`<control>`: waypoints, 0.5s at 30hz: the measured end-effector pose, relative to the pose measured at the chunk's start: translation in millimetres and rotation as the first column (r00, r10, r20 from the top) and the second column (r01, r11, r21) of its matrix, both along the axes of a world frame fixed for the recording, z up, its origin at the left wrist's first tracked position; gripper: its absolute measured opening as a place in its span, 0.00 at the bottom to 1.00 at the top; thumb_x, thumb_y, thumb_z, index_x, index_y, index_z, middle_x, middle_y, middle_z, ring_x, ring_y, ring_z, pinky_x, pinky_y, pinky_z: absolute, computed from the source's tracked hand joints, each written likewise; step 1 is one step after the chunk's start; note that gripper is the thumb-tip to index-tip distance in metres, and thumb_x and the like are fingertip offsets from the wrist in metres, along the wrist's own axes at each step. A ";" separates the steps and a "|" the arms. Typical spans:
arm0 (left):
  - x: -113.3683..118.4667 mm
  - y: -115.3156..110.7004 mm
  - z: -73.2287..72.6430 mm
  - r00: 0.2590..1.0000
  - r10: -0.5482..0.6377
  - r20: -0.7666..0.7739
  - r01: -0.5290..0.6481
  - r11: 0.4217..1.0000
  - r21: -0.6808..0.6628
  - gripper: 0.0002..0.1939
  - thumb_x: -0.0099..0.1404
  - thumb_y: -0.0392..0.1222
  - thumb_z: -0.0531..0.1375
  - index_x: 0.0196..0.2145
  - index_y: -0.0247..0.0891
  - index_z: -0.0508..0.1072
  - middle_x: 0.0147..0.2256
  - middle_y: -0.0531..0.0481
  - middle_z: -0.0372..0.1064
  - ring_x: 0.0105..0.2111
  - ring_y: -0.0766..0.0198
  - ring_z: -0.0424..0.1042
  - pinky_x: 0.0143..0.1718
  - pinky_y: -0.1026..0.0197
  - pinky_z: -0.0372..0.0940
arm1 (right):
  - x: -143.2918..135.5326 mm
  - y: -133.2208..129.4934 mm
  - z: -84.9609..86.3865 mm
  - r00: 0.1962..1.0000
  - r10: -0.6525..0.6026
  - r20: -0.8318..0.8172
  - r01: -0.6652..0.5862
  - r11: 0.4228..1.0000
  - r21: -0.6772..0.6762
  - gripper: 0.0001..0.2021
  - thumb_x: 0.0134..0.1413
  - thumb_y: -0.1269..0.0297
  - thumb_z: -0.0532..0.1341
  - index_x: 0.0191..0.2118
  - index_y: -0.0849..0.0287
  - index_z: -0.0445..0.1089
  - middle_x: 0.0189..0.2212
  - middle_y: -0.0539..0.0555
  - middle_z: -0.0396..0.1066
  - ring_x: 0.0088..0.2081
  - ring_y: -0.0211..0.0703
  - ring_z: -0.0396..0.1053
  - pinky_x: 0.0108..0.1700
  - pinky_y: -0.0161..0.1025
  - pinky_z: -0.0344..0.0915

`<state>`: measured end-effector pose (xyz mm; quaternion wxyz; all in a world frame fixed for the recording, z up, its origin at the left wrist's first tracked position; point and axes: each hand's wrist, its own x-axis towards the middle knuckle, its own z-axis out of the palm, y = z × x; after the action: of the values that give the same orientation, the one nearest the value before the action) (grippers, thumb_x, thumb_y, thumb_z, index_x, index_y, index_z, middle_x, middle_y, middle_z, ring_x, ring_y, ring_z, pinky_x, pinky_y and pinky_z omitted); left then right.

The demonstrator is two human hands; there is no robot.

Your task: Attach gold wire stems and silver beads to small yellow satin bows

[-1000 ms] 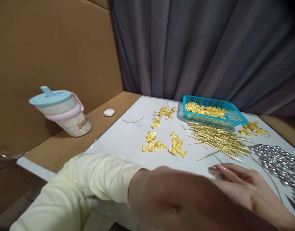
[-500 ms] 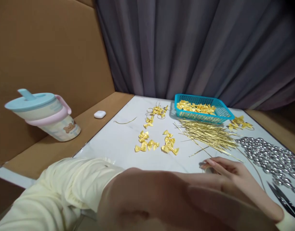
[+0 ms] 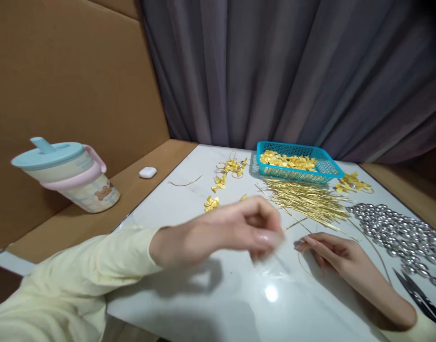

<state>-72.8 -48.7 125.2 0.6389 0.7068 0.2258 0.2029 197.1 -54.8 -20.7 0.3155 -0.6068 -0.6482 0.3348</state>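
My left hand hovers over the middle of the table, blurred by motion. Its thumb and fingers are curled together; whether anything is between them I cannot make out. Lower right, my right hand rests near the tabletop, thumb and fingertips pinching a thin gold cord that curves below them. Just beyond it lies a pile of gold cords. Yellow ribbon bows lie past my left hand, which partly hides others. A cluster of bows with cord loops sits farther back.
A blue basket of yellow bows stands at the back. Silver metal beads and black scissors lie to the right, with more looped bows behind. A tumbler and a white case stand left, beside a cardboard wall.
My left hand has moved away from close in front of the camera, forward over the table, uncovering the tabletop. My right hand stays nearly in place, still pinching.
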 end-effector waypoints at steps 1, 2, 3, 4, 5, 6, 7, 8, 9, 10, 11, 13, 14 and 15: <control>-7.8 12.2 -6.2 0.986 0.054 -0.157 -0.030 0.988 0.149 0.05 0.63 0.40 0.50 0.35 0.37 0.62 0.30 0.51 0.60 0.31 0.66 0.60 0.34 0.63 0.58 | 0.3 0.3 0.6 1.000 0.027 -0.012 -0.027 0.999 -0.030 0.19 0.51 0.49 0.55 0.32 0.60 0.74 0.15 0.51 0.67 0.17 0.37 0.59 0.22 0.34 0.58; -16.7 24.3 -13.5 0.941 0.135 -0.310 -0.032 0.948 0.317 0.05 0.63 0.40 0.50 0.36 0.37 0.63 0.31 0.51 0.60 0.32 0.66 0.60 0.36 0.63 0.57 | 0.4 0.5 1.0 0.998 0.047 -0.032 -0.049 0.997 -0.059 0.19 0.52 0.49 0.55 0.32 0.60 0.73 0.19 0.53 0.70 0.17 0.36 0.59 0.22 0.34 0.58; -26.2 35.5 -21.6 0.876 0.214 -0.432 0.008 0.890 0.457 0.06 0.64 0.40 0.50 0.36 0.37 0.64 0.32 0.50 0.60 0.32 0.65 0.60 0.36 0.63 0.57 | 0.5 0.6 1.3 0.997 0.052 -0.059 -0.057 0.995 -0.081 0.18 0.52 0.49 0.54 0.32 0.60 0.72 0.23 0.54 0.73 0.18 0.35 0.58 0.23 0.34 0.58; -35.7 45.4 -29.8 0.814 0.283 -0.507 0.055 0.832 0.552 0.08 0.64 0.40 0.49 0.36 0.36 0.65 0.33 0.49 0.60 0.32 0.65 0.60 0.37 0.62 0.56 | 0.5 0.8 1.5 0.995 0.038 -0.089 -0.046 0.995 -0.091 0.18 0.52 0.49 0.54 0.32 0.60 0.71 0.26 0.55 0.74 0.18 0.34 0.58 0.23 0.34 0.58; -44.6 53.4 -37.8 0.759 0.335 -0.558 0.096 0.791 0.605 0.09 0.64 0.39 0.49 0.37 0.36 0.66 0.35 0.48 0.60 0.34 0.64 0.61 0.39 0.61 0.56 | 0.5 0.9 1.5 0.993 0.022 -0.117 -0.033 0.995 -0.096 0.17 0.52 0.50 0.55 0.31 0.60 0.70 0.26 0.55 0.74 0.17 0.34 0.57 0.23 0.33 0.57; -52.5 59.3 -45.1 0.717 0.345 -0.605 0.142 0.779 0.611 0.09 0.64 0.40 0.50 0.39 0.36 0.66 0.36 0.48 0.59 0.35 0.63 0.61 0.40 0.61 0.56 | 0.4 1.2 1.3 0.990 0.006 -0.138 -0.020 0.995 -0.099 0.17 0.52 0.50 0.55 0.30 0.60 0.68 0.26 0.55 0.74 0.17 0.34 0.56 0.22 0.33 0.56; -59.2 63.2 -51.4 0.691 0.329 -0.644 0.178 0.786 0.592 0.10 0.63 0.40 0.51 0.40 0.36 0.66 0.37 0.48 0.58 0.36 0.63 0.62 0.40 0.62 0.56 | 0.3 1.7 1.0 0.989 -0.009 -0.150 -0.006 0.995 -0.099 0.17 0.52 0.50 0.55 0.29 0.60 0.67 0.24 0.55 0.74 0.17 0.34 0.56 0.22 0.33 0.56; -64.6 65.3 -56.5 0.671 0.297 -0.679 0.213 0.800 0.561 0.10 0.62 0.41 0.52 0.41 0.37 0.66 0.38 0.48 0.57 0.37 0.62 0.62 0.41 0.62 0.56 | 0.2 2.4 0.7 0.987 -0.017 -0.157 0.002 0.995 -0.096 0.16 0.52 0.50 0.55 0.28 0.60 0.67 0.24 0.55 0.74 0.17 0.34 0.56 0.22 0.33 0.55; -68.6 65.9 -60.3 0.660 0.285 -0.695 0.225 0.808 0.544 0.11 0.61 0.41 0.54 0.42 0.37 0.65 0.39 0.48 0.57 0.37 0.62 0.62 0.41 0.63 0.56 | 0.0 3.2 0.3 0.987 -0.020 -0.159 0.006 0.996 -0.091 0.16 0.51 0.50 0.56 0.27 0.60 0.67 0.24 0.55 0.74 0.17 0.34 0.57 0.22 0.33 0.55; -71.6 65.6 -63.0 0.655 0.282 -0.701 0.227 0.812 0.538 0.13 0.60 0.41 0.54 0.43 0.38 0.64 0.39 0.48 0.57 0.38 0.62 0.62 0.40 0.63 0.57 | -0.2 4.0 0.0 0.987 -0.019 -0.158 0.005 0.996 -0.088 0.17 0.51 0.50 0.56 0.27 0.60 0.67 0.25 0.55 0.74 0.17 0.34 0.57 0.22 0.33 0.56; -73.5 64.7 -64.6 0.654 0.275 -0.705 0.230 0.815 0.532 0.14 0.59 0.41 0.55 0.44 0.38 0.64 0.39 0.48 0.58 0.36 0.62 0.63 0.39 0.64 0.57 | -0.4 4.8 -0.3 0.988 -0.018 -0.152 0.004 0.996 -0.090 0.17 0.50 0.50 0.57 0.27 0.60 0.68 0.25 0.56 0.74 0.17 0.34 0.58 0.22 0.33 0.56; -75.1 62.9 -65.6 0.655 0.259 -0.710 0.242 0.818 0.522 0.14 0.59 0.39 0.54 0.44 0.38 0.64 0.37 0.49 0.60 0.34 0.63 0.63 0.36 0.66 0.57 | -0.7 5.9 -0.6 0.990 -0.014 -0.140 0.000 0.995 -0.098 0.17 0.49 0.49 0.57 0.27 0.60 0.69 0.25 0.56 0.74 0.17 0.34 0.58 0.22 0.33 0.57; -75.0 62.4 -65.3 0.655 0.245 -0.715 0.252 0.821 0.512 0.14 0.59 0.37 0.53 0.44 0.39 0.64 0.34 0.50 0.61 0.32 0.64 0.63 0.34 0.67 0.57 | -0.8 6.2 -0.5 0.991 -0.013 -0.132 -0.001 0.995 -0.103 0.17 0.48 0.49 0.58 0.27 0.61 0.70 0.23 0.55 0.74 0.17 0.35 0.58 0.21 0.33 0.57; -74.4 62.4 -64.7 0.655 0.229 -0.720 0.264 0.824 0.502 0.14 0.59 0.34 0.52 0.44 0.39 0.65 0.32 0.51 0.61 0.30 0.65 0.63 0.32 0.67 0.56 | -0.8 6.3 -0.2 0.993 -0.014 -0.120 0.001 0.994 -0.107 0.17 0.48 0.49 0.58 0.27 0.61 0.71 0.20 0.54 0.72 0.16 0.35 0.58 0.21 0.33 0.56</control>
<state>-147.1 13.7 60.5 0.2478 0.8840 0.3921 -0.0585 196.3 -48.4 -20.9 0.3227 -0.6039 -0.6067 0.4039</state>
